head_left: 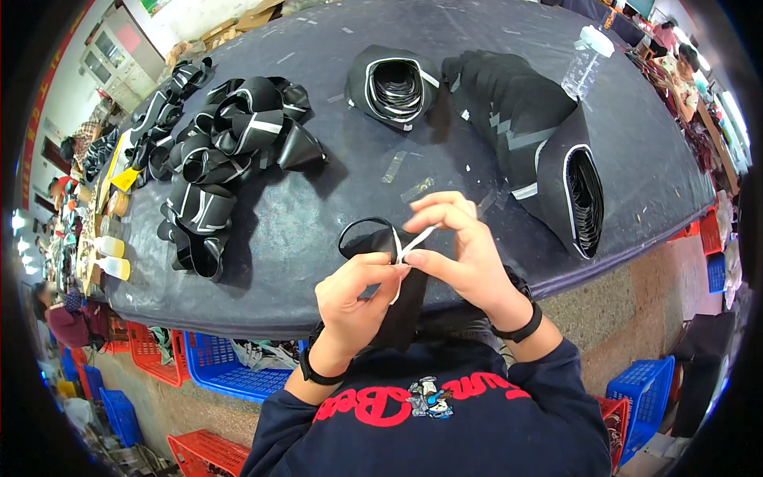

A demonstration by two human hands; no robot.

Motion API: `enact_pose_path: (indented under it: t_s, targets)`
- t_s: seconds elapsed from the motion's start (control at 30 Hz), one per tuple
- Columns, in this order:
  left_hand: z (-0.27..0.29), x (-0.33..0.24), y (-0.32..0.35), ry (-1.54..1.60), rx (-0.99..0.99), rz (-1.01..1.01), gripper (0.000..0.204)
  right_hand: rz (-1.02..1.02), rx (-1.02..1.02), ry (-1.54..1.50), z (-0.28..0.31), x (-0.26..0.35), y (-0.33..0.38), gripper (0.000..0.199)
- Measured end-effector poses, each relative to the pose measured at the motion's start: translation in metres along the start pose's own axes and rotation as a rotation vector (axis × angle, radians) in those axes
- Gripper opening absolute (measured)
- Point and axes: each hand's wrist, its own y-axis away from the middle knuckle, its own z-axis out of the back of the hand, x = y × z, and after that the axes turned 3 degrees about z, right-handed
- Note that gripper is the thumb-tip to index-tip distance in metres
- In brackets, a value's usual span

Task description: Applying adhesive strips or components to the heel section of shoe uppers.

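Observation:
Close to the table's front edge, my left hand [346, 298] pinches the edge of a black band-like piece [404, 306] with white edging. The piece hangs down toward my body, and one end of it loops up behind my fingers. My right hand [469, 258] is closed in a pinch on a narrow white strip [421, 238] that stands up from the piece's edge. The hands are close together, with the strip between them. Whether the strip is partly loose along its whole length is hidden by my fingers.
Curled black pieces with white edging [253, 131] lie heaped at the left. Nested stacks of similar pieces stand at the back [362, 83] and right [517, 119], near a clear bottle [584, 67]. A blue crate [230, 383] and red crates [208, 453] sit below the table [294, 262].

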Motion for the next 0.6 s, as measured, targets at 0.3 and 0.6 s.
enact_pose_path:
  t_s: [0.3,0.6]
  targets:
    - [-0.003,-0.006,-0.003,0.333,-0.21,0.359,0.007,-0.036,-0.112,-0.287,-0.018,-0.011,0.008,0.01]
    - [-0.003,0.001,-0.009,0.517,-0.261,0.496,0.003,0.76,-0.308,0.514,-0.039,-0.012,0.019,0.026]
